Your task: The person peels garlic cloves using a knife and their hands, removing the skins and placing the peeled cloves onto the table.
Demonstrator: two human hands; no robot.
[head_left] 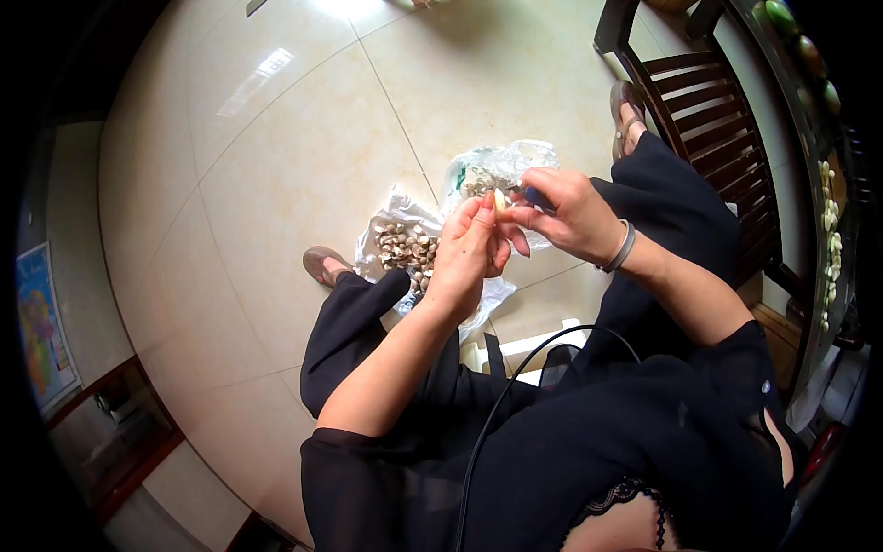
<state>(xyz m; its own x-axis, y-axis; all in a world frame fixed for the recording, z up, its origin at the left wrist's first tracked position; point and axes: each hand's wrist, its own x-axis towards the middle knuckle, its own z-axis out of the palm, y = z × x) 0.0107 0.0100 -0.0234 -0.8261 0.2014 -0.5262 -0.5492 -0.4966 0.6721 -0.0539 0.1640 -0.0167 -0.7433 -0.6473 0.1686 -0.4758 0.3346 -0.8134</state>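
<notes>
Between the thumb and fingers of my left hand (467,247) is a small pale yellow-white piece (500,200); its exact kind is unclear. My right hand (572,213) meets it from the other side, closed around a small tool with a dark blue handle (539,197). The tool's working end is hard to make out against the piece. Below my hands, a pile of small brown-and-white rounded pieces (405,250) lies on a white plastic bag (487,299). Just beyond my fingers, a second plastic bag (531,155) holds whitish scraps, partly hidden by my hands.
A dark slatted wooden chair (704,106) stands at the right. Pale pieces (831,244) line a surface at the far right edge. Part of a white stool (533,345) shows between my legs, with a black cable (497,405) crossing it. Glossy tiles (267,193) cover the floor.
</notes>
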